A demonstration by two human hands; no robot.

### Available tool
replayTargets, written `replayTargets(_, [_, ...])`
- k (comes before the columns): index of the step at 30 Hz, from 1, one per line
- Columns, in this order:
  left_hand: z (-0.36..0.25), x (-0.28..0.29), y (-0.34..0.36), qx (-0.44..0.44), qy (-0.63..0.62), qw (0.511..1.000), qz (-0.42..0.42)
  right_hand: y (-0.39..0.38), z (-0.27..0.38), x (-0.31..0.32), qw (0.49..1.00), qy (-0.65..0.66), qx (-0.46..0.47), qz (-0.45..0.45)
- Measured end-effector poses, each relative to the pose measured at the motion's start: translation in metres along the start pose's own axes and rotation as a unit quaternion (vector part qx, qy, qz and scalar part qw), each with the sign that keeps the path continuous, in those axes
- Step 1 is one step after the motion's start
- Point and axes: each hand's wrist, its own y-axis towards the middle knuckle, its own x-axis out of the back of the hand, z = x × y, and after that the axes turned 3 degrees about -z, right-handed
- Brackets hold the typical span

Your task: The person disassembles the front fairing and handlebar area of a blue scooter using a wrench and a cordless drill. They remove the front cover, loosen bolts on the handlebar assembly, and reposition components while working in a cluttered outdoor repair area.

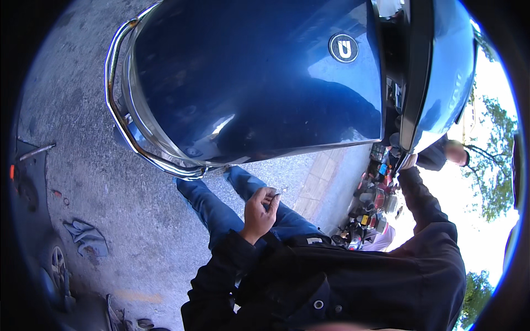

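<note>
Grey pavement (138, 220) is overhung by a blue vehicle (248, 83); its edge is met by the nearer right hand (409, 161), grip indeterminable. A small dark object (277, 195) is pinched by the left hand (261, 214).

My head camera looks down past the jacket (381, 276), lower centre, to the panel (243, 71), close at top.

Looks like an outdoor vehicle repair spot tbh, with a shiny blue vehicle (248, 71) up close, a crumpled cloth (88, 238) on rough pavement (138, 237), motorbikes (378, 203) bunched together and trees (495, 157) in daylight.
</note>
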Motion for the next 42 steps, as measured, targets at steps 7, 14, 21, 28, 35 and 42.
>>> replayTargets(7, [0.078, -0.018, -0.003, -0.089, 0.147, 0.981, -0.093, 0.083, -0.045, -0.06, 0.933, -0.281, 0.224, 0.001])
replayTargets(14, [0.154, -0.06, -0.024, 0.025, 0.12, 0.98, -0.159, 0.136, -0.054, -0.07, 0.897, -0.267, 0.328, -0.129])
replayTargets(21, [0.116, -0.082, -0.074, 0.1, 0.048, 0.957, -0.27, 0.039, -0.114, -0.257, 0.945, 0.145, -0.29, -0.055])
replayTargets(28, [0.152, 0.024, -0.207, 0.191, 0.154, 0.9, -0.361, 0.03, 0.053, -0.441, 0.946, 0.127, -0.056, 0.291])
replayTargets(35, [0.173, 0.076, -0.315, 0.371, 0.09, 0.828, -0.41, 0.147, 0.149, -0.5, 0.952, 0.229, -0.079, 0.187])
replayTargets(42, [0.207, 0.064, -0.319, 0.384, 0.145, 0.824, -0.391, 0.259, 0.127, -0.517, 0.963, 0.248, -0.099, -0.022])
